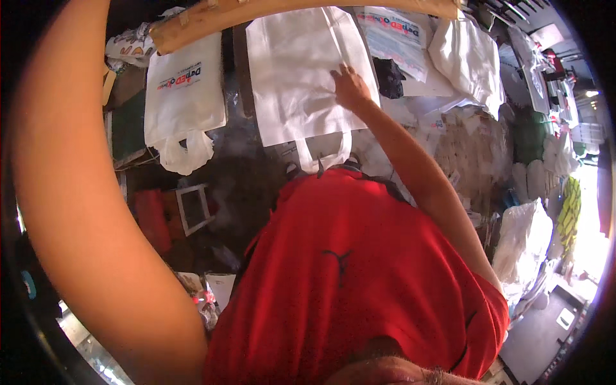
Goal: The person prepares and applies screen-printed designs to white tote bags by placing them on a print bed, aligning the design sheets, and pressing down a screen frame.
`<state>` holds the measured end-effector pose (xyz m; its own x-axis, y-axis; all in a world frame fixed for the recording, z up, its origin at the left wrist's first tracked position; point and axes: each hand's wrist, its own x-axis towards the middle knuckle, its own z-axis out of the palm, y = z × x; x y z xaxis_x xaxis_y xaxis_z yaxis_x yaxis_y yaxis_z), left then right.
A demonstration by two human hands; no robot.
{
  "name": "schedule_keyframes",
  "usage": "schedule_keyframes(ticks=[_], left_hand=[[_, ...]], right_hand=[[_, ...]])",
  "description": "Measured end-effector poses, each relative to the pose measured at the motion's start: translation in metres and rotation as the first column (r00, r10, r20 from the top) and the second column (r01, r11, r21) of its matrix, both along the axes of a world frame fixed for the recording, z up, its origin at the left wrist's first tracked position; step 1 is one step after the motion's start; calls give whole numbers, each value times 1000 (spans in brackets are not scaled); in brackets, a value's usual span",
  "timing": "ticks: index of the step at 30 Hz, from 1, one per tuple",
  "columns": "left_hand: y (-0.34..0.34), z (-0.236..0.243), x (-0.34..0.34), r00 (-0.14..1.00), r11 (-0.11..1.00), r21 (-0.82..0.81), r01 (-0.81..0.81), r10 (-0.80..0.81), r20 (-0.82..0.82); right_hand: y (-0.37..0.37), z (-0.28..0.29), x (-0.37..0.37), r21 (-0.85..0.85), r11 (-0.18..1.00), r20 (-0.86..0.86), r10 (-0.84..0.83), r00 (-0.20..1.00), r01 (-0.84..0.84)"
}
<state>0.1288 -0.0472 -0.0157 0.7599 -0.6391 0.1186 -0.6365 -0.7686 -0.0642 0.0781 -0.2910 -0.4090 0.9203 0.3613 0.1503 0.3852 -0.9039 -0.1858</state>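
A plain white tote bag (295, 77) lies flat in front of me, its handles (327, 157) hanging toward my body. My right hand (351, 88) rests on the bag's right half with the fingers stretched out, open and holding nothing. Up the left side runs my left arm; it leaves the picture at the top, so that hand is out of sight. Across the top, over the bag's far edge, spans a curved-looking wooden bar (308, 14).
To the left hangs a printed white bag (183, 90) over a board's edge. More white bags (465, 61) and a printed plastic sheet (401, 42) lie at right, beside a crumpled black cloth (389, 78). Below left stands a white frame (194, 208).
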Motion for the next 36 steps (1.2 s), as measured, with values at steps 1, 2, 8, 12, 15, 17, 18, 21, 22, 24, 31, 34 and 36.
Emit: schedule_keyframes(ticks=[1,2,8,12,15,17,18,21,22,24,31,34,36], left_hand=[[-1,-3,3,1000,1000,11,-7,7,-13],[-3,-4,3,1000,1000,20,-7,7,-25],[-4,-13,2,994,1000,0,17,-17,-111],[-3,-17,-30,952,988,-137,67,-104,-288],[-44,-68,-47,833,950,-301,79,-229,-504],[-73,-109,-82,830,934,-356,-20,-183,-527],[-82,-137,-101,898,910,-410,-63,-128,-422],[-84,-233,-114,940,834,-487,-259,102,-325],[-84,-251,-113,965,844,-501,-192,68,-254],[-88,-257,-106,975,865,-474,-162,66,-211],[-99,-239,-108,925,874,-412,-257,100,-365],[-97,-248,-106,908,889,-365,-276,116,-404],[-97,-252,-105,939,893,-387,-230,99,-330]], right_hand=[[2,5,-19,71,997,29,1,1000,-3],[4,2,-40,152,986,65,53,996,-63],[4,60,-159,589,805,-497,430,754,-71],[-16,107,-179,674,735,-631,524,572,69],[-36,124,-179,638,763,-669,482,565,105],[-48,137,-173,682,730,-601,526,601,43],[-50,145,-166,705,709,-602,573,557,32],[-50,179,-145,728,684,-592,599,539,40],[-47,176,-139,756,655,-496,556,667,17],[-38,166,-125,791,610,-275,405,872,-33],[-4,141,-70,835,544,43,96,994,-88],[-15,151,-66,928,309,-277,201,940,207],[-42,139,-47,889,399,-264,49,963,223]])
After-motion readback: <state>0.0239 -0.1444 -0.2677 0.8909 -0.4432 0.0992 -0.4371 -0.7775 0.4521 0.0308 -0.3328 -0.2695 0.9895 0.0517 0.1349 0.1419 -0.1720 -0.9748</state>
